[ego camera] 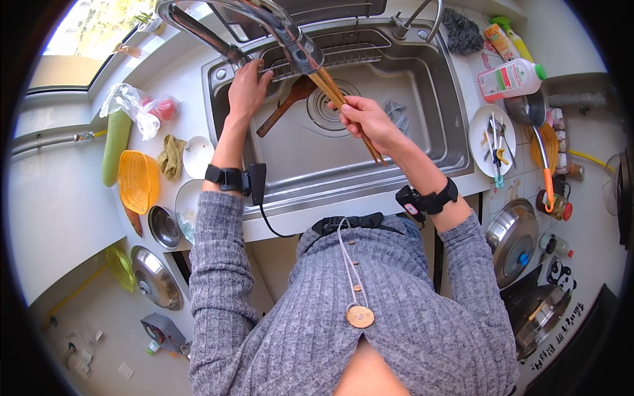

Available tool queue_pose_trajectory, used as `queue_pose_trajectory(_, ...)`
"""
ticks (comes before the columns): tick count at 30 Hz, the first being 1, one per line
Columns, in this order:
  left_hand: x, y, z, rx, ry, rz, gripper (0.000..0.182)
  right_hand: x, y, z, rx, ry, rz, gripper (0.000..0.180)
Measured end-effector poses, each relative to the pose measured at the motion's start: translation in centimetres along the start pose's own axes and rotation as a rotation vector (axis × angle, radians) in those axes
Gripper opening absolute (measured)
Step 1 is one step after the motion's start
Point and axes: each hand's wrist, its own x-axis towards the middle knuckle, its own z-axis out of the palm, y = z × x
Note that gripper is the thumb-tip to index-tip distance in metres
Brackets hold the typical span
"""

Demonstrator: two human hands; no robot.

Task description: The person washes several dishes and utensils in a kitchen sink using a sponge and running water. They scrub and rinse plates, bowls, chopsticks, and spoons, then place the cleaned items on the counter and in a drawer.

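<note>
My right hand (366, 119) grips a bundle of wooden chopsticks (327, 86) slantwise over the stainless steel sink (317, 166). Their upper ends reach under the spout of the chrome faucet (304, 54); whether water runs cannot be made out. My left hand (247, 89) is up at the faucet's base by the sink's back left corner, fingertips at or against it. What its fingers touch is partly hidden. On the sink floor lies a dark wooden spatula (285, 109), beside the drain strainer (327, 116). A greyish cloth (396, 116) lies right of the drain.
A wire rack (342, 54) spans the sink's back. On the left counter are a yellow basket (138, 180), a green gourd (116, 148) and a white bowl (198, 156). At right, a plate (478, 143) holds utensils, near a pink bottle (510, 79) and a pan (527, 106).
</note>
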Motion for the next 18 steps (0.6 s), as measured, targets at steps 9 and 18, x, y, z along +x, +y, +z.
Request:
queue_pose_trajectory(9,-5.0,8.0,6.2,-1.045,0.208,-0.362,0.028,5.8,0.1,0.9,0.044,0.055,0.005,0.02)
queue_pose_trajectory(18,-2.8,11.0,8.6,-1.759,-0.064,-0.725,0.013,5.1,2.1,0.4,-0.859,0.375,-0.436,0.023)
